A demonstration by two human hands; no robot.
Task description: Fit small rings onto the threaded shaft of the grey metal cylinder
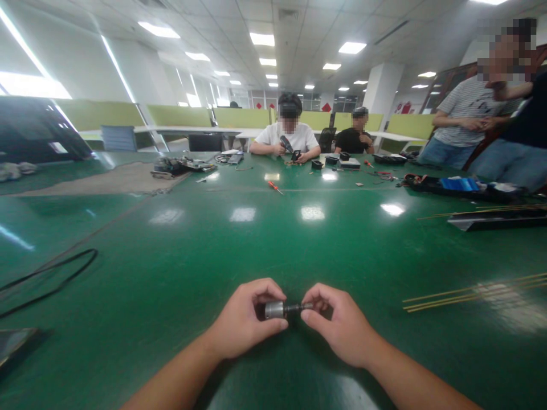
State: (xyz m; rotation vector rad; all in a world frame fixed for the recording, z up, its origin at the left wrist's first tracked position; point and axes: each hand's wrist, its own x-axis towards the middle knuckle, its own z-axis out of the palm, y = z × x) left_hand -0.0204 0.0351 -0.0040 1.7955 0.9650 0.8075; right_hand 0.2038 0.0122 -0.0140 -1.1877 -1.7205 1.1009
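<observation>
Grey metal part [277, 310] is likely feeling hard and slick; left hand [245, 322] is gripping its fat left end [273, 310], seemingly easiest, right hand [342, 322] pinching its thin rod [293, 308].

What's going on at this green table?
Someone's left hand holds the grey cylinder of a metal part, and the right hand pinches its thin end. An orange screwdriver lies farther up the table. Across from them, a person in white holds a dark tool.
</observation>
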